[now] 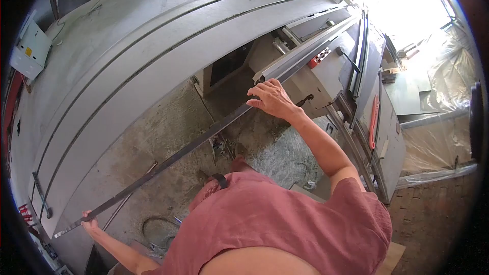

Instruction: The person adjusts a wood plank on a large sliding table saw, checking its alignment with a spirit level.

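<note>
A long, dark, narrow metal strip (178, 155) runs slantwise from the lower left up toward the machine at the upper right. Near its lower left end, my left hand (89, 222) is closed around it, with a short, lighter tip sticking out past the fingers. My right hand (272, 99) grips the strip farther up, fingers curled over it with the back of the hand upward. Just beyond that hand lies a long metal rail (305, 48) on the machine. A red block with holes (319, 57) sits beside the rail.
A wide grey sheet-metal table (127, 66) with long slots curves across the far side. On the right bench lie a red-handled tool (374, 122) and dark metal lengths (360, 61). A thin rod (127, 198) and coiled cable (155, 226) are below the strip. Plastic sheeting (453, 66) hangs at right.
</note>
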Demonstrator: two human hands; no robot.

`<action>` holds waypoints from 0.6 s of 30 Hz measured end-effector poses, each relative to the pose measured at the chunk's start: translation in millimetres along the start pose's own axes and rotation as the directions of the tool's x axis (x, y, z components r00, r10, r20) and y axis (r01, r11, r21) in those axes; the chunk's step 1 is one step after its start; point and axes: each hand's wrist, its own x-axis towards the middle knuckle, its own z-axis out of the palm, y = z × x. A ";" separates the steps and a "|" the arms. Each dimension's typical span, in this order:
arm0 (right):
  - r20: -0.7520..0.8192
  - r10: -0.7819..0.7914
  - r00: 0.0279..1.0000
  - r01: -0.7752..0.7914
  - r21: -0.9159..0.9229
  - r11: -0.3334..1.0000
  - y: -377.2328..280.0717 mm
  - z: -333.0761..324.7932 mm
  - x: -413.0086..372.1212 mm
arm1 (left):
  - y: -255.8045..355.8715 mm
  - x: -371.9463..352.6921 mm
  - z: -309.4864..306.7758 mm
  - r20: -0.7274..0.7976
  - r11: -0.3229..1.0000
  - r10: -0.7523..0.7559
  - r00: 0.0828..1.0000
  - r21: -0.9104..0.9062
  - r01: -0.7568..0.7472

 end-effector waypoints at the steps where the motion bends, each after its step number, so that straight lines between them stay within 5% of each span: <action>1: 0.016 0.024 1.000 -0.024 0.000 1.000 4.5 -3.1 0.2 | -9.9 -5.7 11.7 0.000 1.000 -0.002 1.000 0.004 0.002; 4: 0.015 0.057 0.998 -0.057 -0.018 0.998 26.2 -4.9 -0.2 | -31.7 -7.7 33.7 -0.083 0.995 0.076 0.994 0.073 -0.070; 9: 0.045 0.117 0.992 -0.118 0.018 0.993 54.6 -18.4 0.4 | -56.2 -8.8 43.1 0.114 0.995 -0.071 0.991 -0.058 0.078; 18: 0.043 0.180 0.983 -0.179 -0.033 0.983 131.4 -38.2 -8.7 | -140.0 -83.5 106.1 0.015 0.999 0.014 1.000 -0.034 -0.014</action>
